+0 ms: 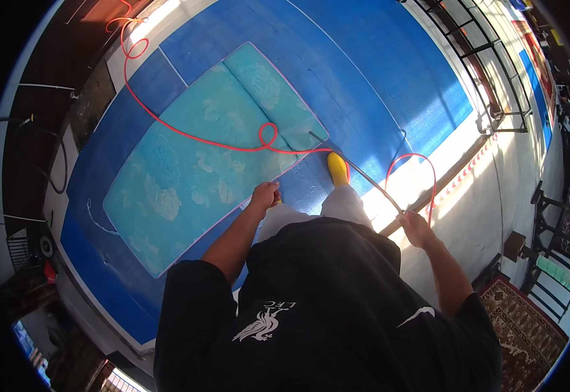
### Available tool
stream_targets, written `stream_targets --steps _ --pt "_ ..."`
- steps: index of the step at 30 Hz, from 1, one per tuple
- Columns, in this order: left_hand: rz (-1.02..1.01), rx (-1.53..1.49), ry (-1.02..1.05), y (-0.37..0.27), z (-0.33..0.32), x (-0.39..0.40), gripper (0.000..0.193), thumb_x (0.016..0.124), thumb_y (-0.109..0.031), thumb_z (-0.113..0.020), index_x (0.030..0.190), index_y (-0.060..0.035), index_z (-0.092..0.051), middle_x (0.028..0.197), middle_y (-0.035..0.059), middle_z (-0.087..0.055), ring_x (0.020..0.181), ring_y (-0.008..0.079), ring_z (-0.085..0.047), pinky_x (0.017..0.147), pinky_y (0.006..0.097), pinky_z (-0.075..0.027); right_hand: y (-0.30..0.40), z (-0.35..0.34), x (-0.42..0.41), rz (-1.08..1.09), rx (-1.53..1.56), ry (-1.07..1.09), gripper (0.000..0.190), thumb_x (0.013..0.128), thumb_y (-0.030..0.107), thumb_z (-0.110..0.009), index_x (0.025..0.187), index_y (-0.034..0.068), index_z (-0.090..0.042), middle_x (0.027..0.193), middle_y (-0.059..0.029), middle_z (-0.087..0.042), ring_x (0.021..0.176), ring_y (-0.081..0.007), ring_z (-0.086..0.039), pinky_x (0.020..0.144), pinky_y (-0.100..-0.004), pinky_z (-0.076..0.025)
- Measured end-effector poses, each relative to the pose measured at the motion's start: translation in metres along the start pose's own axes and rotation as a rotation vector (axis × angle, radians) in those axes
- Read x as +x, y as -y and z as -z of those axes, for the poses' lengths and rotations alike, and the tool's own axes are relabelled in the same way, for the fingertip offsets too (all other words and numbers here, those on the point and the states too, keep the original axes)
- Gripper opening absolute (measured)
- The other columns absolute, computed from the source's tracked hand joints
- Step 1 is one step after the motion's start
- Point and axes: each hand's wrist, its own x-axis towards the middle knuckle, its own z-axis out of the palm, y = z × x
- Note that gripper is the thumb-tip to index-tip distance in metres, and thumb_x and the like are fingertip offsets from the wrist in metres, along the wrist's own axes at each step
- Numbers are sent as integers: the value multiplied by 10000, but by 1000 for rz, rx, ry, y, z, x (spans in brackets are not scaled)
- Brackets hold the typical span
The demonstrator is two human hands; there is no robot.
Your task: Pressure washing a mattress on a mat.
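My right hand (416,230) grips the near end of a long thin metal wand (358,170). The wand slants up and left, its tip over the corner of a teal floral foam mattress (191,161) with pink piping. A red hose (182,131) runs across the mattress with a small loop in it, passes by my yellow boot (337,168) and arcs up beside my right hand. Loosely curled, my left hand (265,194) hangs above the mattress's near edge, and I see nothing in it. The fitting inside my right fist is hidden.
Blue flooring (363,59) lies under the mattress. At the right stand a black metal rack (485,46) and a patterned carpet (520,323). A dark hose (64,166) hangs at the left. The red hose trails on the floor near my feet.
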Motion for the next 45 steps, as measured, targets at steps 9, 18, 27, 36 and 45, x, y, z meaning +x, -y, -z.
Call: stream_targets --steps 9,18,27,36,45 --pt "101 28 -201 -21 -67 28 214 883 -308 -552 886 -94 -554 756 20 -566 651 131 -564 602 293 -479 -122 117 63 141 -208 260 302 954 201 -367 1048 14 -585 1019 -187 -607 968 -353 -567 858 -433 -455" --pt "103 93 -158 -66 -167 8 230 876 -308 -561 945 -89 -554 783 27 -583 689 136 -574 636 297 -487 -161 193 175 146 -15 192 469 938 435 -413 884 -1 -577 874 -192 -599 861 -352 -573 792 -419 -437" --pt "82 107 -261 -80 -177 4 216 895 -279 -547 942 -68 -568 772 30 -587 665 126 -565 590 269 -467 -169 224 200 224 3 215 457 933 429 -432 864 0 -574 799 -188 -588 793 -340 -574 756 -419 -437" --pt "141 64 -267 -58 -177 5 253 871 -323 -577 989 -100 -561 798 28 -593 719 148 -578 658 313 -483 -201 221 204 238 -77 361 445 932 418 -453 888 -1 -598 755 -171 -592 745 -303 -575 729 -401 -441" --pt "132 -13 -322 -50 -175 -10 281 870 -319 -575 1028 -87 -556 835 43 -594 763 162 -587 695 339 -492 -153 226 261 118 157 298 497 927 477 -461 859 -2 -572 693 -109 -542 688 -222 -508 693 -356 -425"
